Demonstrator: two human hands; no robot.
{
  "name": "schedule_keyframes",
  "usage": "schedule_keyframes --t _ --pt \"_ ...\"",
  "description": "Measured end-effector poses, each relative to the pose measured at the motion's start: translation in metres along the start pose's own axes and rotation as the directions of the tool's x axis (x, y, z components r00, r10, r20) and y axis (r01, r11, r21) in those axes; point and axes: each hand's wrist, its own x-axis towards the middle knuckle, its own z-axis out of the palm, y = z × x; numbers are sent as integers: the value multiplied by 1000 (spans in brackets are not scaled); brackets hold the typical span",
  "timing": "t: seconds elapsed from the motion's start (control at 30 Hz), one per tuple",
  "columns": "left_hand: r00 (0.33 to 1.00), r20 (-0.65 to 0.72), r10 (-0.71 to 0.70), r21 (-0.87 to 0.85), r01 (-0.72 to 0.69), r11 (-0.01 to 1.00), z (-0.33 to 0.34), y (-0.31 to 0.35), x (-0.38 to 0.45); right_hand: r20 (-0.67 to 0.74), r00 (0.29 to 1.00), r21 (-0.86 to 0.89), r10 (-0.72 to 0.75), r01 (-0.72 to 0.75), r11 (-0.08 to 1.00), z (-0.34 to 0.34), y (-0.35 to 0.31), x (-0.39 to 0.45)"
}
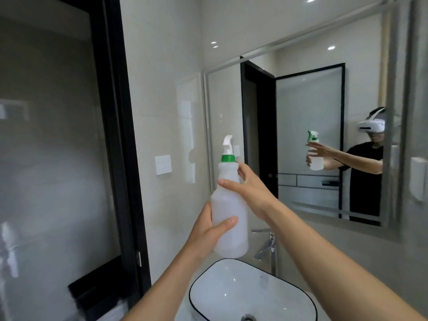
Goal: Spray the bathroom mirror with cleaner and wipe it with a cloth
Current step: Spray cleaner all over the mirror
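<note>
no readable text, spray bottle (229, 218) unlabelled, wall switch plate (163, 164) blank

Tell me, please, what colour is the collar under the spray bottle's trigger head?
Green collar, on the spray bottle; head view.

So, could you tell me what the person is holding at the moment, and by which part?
A white spray bottle: the left hand grips its lower body, and the right hand wraps the shoulder just below the green collar.
</note>
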Motion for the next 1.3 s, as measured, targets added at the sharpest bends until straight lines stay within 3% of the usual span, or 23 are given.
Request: schedule_keyframes --t 0.2,0.33,0.43,0.53,0.67,0.8,0.97,1.3 --pt "998 23 59 38 -60 997 -3 -11 54 -29 1000 20 -5 5 1000 -11 6 48" --pt "992 -73 102 287 -78 955 8 -21 85 -87 996 2 -36 36 999 -21 7 73" --pt "987 -57 152 351 -123 928 13 -25 101 15 999 -8 -30 30 1000 -35 3 86" --pt "964 -14 265 308 -247 919 0 -24 120 221 975 124 -29 2 992 -53 7 95" --pt "925 -178 336 166 -308 937 -25 -4 158 484 872 339 -69 -114 934 -64 25 106" --pt "906 -190 379 37 -379 925 -42 29 198 631 766 430 -120 -217 877 -60 43 116" --pt "885 18 465 -123 -460 880 -52 41 228 675 729 397 -115 -227 889 -49 61 127" --pt "754 212 622 -291 -559 776 -59 2 282 497 866 316 -52 -125 940 -49 76 136"
